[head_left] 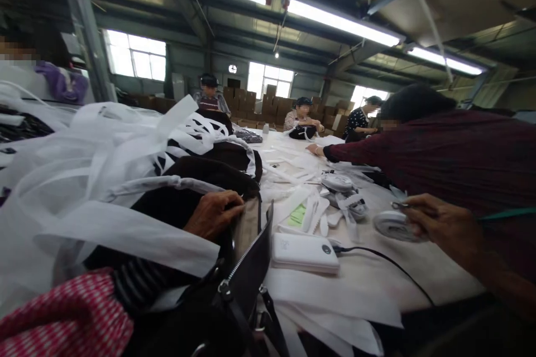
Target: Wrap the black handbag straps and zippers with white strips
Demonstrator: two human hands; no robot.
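My left hand (215, 213) has its fingers curled over the edge of a black handbag (251, 259). The bag's zipped top gapes, and its beige lining (247, 226) shows beside my fingertips. White paper strips (146, 228) lie across the bag and near my wrist. Over the table on the right, my right hand (439, 223) pinches a small metal piece (399, 206) between thumb and forefinger; its exact kind is too small to tell. Just under those fingers is a coiled roll of white tape (391, 224); I cannot tell whether the lower fingers hold it.
A white power bank (305, 252) with a black cable (383, 256) lies mid-table. Beyond it are more coiled rolls (337, 181) and loose white pieces. At right, a co-worker's maroon sleeve (360, 150) stretches across the table. Other people sit further back, before stacked cartons (276, 109).
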